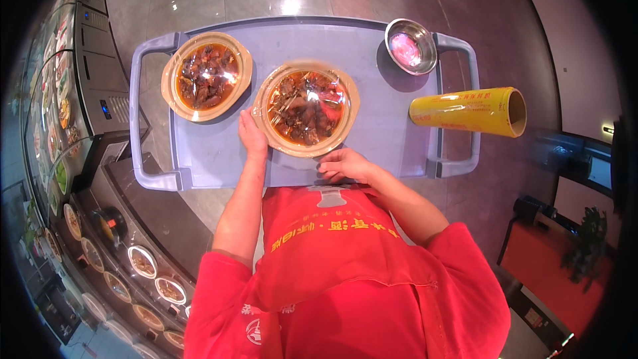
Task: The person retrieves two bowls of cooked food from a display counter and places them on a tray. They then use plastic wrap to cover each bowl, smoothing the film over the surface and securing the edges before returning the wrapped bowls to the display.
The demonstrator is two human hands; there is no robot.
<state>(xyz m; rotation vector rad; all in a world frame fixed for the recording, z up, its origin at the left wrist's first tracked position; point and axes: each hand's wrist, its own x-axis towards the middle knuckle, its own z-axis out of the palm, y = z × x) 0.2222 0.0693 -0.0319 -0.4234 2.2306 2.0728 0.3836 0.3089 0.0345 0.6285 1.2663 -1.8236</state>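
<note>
In front of me a tan casserole bowl (pixel 351 102) of dark braised meat chunks in reddish oily sauce stands on a grey-blue plastic cart top (pixel 217 152). Glossy clear film is stretched over it. My left hand (pixel 253 132) holds the bowl's left side at the rim. Below its near edge is my right hand (pixel 344 165), fingers curled in close under the rim; whether they pinch the film is hidden. A second tan bowl (pixel 172 92) of similar meat, also under shiny film, sits at the back left, apart from the first.
A yellow roll of cling film (pixel 458 112) lies across the cart's right edge, overhanging its handle (pixel 476 152). Behind it, a steel bowl (pixel 423 47) rests tilted. To the left are a refrigerated display (pixel 92 65) and a counter with several plated dishes (pixel 143 262).
</note>
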